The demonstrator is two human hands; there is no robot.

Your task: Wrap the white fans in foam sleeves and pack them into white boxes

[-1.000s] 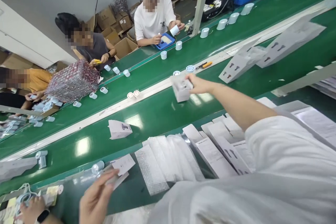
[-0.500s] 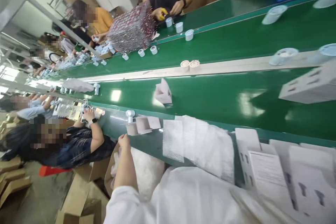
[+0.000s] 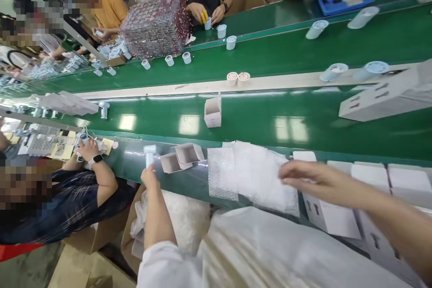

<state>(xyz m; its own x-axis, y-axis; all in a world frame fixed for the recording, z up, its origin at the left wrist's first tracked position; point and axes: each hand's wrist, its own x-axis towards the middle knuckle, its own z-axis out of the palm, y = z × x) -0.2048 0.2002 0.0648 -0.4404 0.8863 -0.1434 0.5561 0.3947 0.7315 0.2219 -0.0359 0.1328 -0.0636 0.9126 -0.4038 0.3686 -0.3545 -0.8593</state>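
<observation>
My left hand [image 3: 149,178] is closed around the handle of a light-blue device [image 3: 150,152] shaped like a small hair dryer, its head pointing up over the near ledge. Open white boxes [image 3: 189,154] stand just to the right of it. Farther right, a stack of clear bubble-wrap bags [image 3: 254,171] lies spread out. Over the right end of this stack is my right hand [image 3: 303,176], fingers stretched out with nothing visible in them; I cannot tell whether it touches the bags. Behind its forearm are several white printed cartons [image 3: 332,216].
A green conveyor belt [image 3: 256,117] runs across, carrying an open white box [image 3: 213,117] and a long white carton [image 3: 381,94]. Beyond the divider stand light-blue cups [image 3: 231,42]. A co-worker's hand [image 3: 88,149] works at the left. Below lies a bag of wrap [image 3: 184,216].
My left hand has taken hold of the light-blue device. My right hand has come into view over the bags. The view has shifted, and the belt's white box appears turned.
</observation>
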